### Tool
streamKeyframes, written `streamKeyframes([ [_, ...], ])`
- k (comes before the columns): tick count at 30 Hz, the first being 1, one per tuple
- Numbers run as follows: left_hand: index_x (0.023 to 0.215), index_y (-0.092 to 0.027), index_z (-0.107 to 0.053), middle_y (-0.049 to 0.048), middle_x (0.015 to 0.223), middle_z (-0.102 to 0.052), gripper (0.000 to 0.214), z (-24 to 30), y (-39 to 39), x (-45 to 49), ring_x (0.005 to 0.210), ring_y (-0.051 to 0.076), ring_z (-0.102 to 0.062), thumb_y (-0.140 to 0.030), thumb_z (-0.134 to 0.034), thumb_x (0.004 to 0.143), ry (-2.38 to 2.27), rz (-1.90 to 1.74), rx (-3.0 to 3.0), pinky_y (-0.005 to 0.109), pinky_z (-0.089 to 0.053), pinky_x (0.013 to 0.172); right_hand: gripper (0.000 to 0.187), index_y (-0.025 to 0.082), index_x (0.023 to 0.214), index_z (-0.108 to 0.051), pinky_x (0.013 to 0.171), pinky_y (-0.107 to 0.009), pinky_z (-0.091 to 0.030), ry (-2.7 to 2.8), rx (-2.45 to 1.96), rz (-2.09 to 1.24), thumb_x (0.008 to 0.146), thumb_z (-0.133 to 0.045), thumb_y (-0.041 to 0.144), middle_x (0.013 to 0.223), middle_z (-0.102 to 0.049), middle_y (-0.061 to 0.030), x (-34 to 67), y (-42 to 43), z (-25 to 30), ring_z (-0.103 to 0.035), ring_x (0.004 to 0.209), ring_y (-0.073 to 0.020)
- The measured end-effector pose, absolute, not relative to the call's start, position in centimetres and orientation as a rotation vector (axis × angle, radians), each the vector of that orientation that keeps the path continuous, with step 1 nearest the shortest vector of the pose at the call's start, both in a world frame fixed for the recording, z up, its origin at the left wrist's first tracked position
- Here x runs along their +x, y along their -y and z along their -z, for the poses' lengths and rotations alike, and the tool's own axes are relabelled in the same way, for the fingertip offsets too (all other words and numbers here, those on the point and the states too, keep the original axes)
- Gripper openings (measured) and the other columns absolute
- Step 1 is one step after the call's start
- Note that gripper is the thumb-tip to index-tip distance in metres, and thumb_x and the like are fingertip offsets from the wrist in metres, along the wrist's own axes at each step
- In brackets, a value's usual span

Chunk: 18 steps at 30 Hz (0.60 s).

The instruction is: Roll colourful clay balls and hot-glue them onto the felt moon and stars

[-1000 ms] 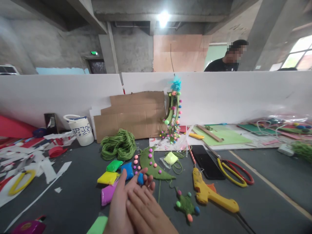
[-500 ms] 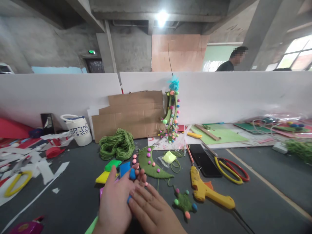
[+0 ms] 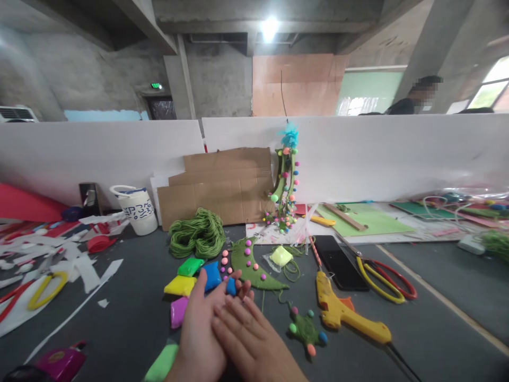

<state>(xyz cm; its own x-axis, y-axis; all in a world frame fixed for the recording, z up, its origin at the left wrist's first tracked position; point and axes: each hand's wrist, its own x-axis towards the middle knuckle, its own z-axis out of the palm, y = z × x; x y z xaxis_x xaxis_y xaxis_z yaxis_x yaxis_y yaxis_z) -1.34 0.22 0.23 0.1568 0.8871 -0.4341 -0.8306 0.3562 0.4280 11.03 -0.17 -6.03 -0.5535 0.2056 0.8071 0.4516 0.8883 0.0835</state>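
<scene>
My left hand (image 3: 204, 323) is turned palm up. A lump of blue clay (image 3: 231, 287) shows between its thumb and fingers. Across that palm lies my right hand (image 3: 250, 331), its fingers straight and close together. Whatever is between the palms is hidden now; a small bit of blue clay peeked out there a moment earlier. Just beyond the fingers rests a green yarn-covered crescent (image 3: 248, 265) with pink and purple balls on it. Several small pink and purple balls (image 3: 225, 261) sit beside it. To the right is a green star (image 3: 306, 330) with coloured balls at its tips.
Packets of blue (image 3: 212, 275), green (image 3: 191, 267), yellow (image 3: 180, 286) and purple clay (image 3: 178, 312) lie left of my hands. A yellow glue gun (image 3: 350, 315), phone (image 3: 338, 262) and scissors (image 3: 384, 278) are at right. Green yarn (image 3: 198, 233) and a decorated hanging piece (image 3: 287, 180) stand behind.
My right hand has slid slightly against my left palm, and the blue bit between them has gone out of sight. The whole view has shifted a little.
</scene>
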Motion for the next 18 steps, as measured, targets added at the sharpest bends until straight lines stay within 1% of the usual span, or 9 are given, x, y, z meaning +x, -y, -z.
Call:
streamKeyframes([
  [2, 0.097, -0.013, -0.058, 0.0079, 0.079, -0.063, 0.046, -0.5, -0.1, -1.3, 0.073, 0.02, -0.065, -0.051, -0.032, 0.091, -0.682, -1.257, 0.138, 0.037, -0.054, 0.072, 0.038, 0.012, 0.119, -0.06, 0.113, -0.036, -0.019, 2.21, -0.435, 0.339, 0.102, -0.031, 0.03, 0.125, -0.064, -0.0021, 11.4, 0.1, 5.8, -0.039, 0.132, -0.0169],
  [4, 0.097, -0.012, -0.058, 0.0092, 0.079, -0.063, 0.048, -0.6, 0.0, -1.0, 0.07, 0.02, -0.065, -0.051, -0.029, 0.091, -0.697, -1.296, 0.167, 0.036, -0.054, 0.067, 0.035, 0.013, 0.117, -0.061, 0.113, -0.035, -0.019, 2.204, -0.401, 0.345, 0.102, -0.031, 0.024, 0.123, -0.065, -0.0005, 11.8, 0.0, 5.4, -0.041, 0.131, -0.0159],
  [5, 0.096, -0.012, -0.058, 0.0096, 0.078, -0.063, 0.048, -0.5, 0.1, -0.8, 0.068, 0.02, -0.065, -0.051, -0.032, 0.09, -0.735, -1.304, 0.159, 0.036, -0.054, 0.065, 0.035, 0.013, 0.119, -0.06, 0.113, -0.034, -0.019, 2.208, -0.409, 0.352, 0.102, -0.031, 0.023, 0.124, -0.064, 0.0001, 11.9, 0.0, 5.2, -0.041, 0.131, -0.0155],
  [8, 0.094, -0.011, -0.059, 0.0097, 0.076, -0.064, 0.041, 0.0, 0.0, -0.5, 0.066, 0.02, -0.065, -0.048, -0.043, 0.088, -0.838, -1.252, 0.097, 0.035, -0.054, 0.064, 0.042, 0.011, 0.125, -0.056, 0.112, -0.033, -0.019, 2.221, -0.505, 0.354, 0.103, -0.026, 0.031, 0.13, -0.059, -0.0009, 11.7, 0.0, 5.1, -0.04, 0.131, -0.0167],
  [10, 0.095, -0.01, -0.059, 0.0107, 0.078, -0.064, 0.042, 0.2, -0.1, -0.7, 0.07, 0.021, -0.065, -0.047, -0.04, 0.089, -0.803, -1.251, 0.099, 0.036, -0.055, 0.067, 0.041, 0.012, 0.119, -0.06, 0.112, -0.034, -0.021, 2.175, -0.496, 0.352, 0.103, -0.027, 0.031, 0.125, -0.063, -0.001, 11.3, 0.1, 5.5, -0.041, 0.131, -0.0165],
  [13, 0.096, -0.01, -0.058, 0.0126, 0.083, -0.063, 0.047, 0.2, -0.3, -1.2, 0.074, 0.021, -0.065, -0.05, -0.034, 0.09, -0.726, -1.352, 0.12, 0.036, -0.055, 0.067, 0.029, 0.017, 0.107, -0.065, 0.113, -0.034, -0.024, 1.99, -0.416, 0.361, 0.1, -0.038, 0.024, 0.111, -0.072, 0.0027, 10.6, 0.2, 6.1, -0.043, 0.129, -0.014],
  [15, 0.095, -0.011, -0.058, 0.0114, 0.081, -0.063, 0.044, 0.3, -0.2, -1.2, 0.072, 0.02, -0.065, -0.05, -0.039, 0.088, -0.758, -1.337, 0.111, 0.035, -0.055, 0.065, 0.029, 0.017, 0.113, -0.063, 0.113, -0.032, -0.023, 1.998, -0.444, 0.365, 0.1, -0.039, 0.025, 0.117, -0.069, 0.0032, 10.5, 0.2, 6.3, -0.041, 0.131, -0.0139],
  [17, 0.097, -0.012, -0.058, 0.0099, 0.079, -0.062, 0.042, 0.5, 0.0, -1.1, 0.07, 0.02, -0.065, -0.049, -0.044, 0.087, -0.785, -1.252, 0.112, 0.035, -0.055, 0.065, 0.036, 0.013, 0.121, -0.059, 0.113, -0.034, -0.021, 2.107, -0.494, 0.359, 0.101, -0.035, 0.031, 0.127, -0.063, 0.0004, 10.7, 0.2, 6.2, -0.038, 0.132, -0.0162],
  [18, 0.098, -0.012, -0.058, 0.0098, 0.08, -0.062, 0.041, 0.6, 0.0, -1.0, 0.07, 0.021, -0.065, -0.049, -0.044, 0.087, -0.775, -1.237, 0.122, 0.036, -0.055, 0.066, 0.037, 0.012, 0.122, -0.058, 0.113, -0.035, -0.021, 2.153, -0.498, 0.358, 0.101, -0.034, 0.031, 0.128, -0.062, -0.0009, 10.8, 0.2, 6.2, -0.038, 0.133, -0.017],
])
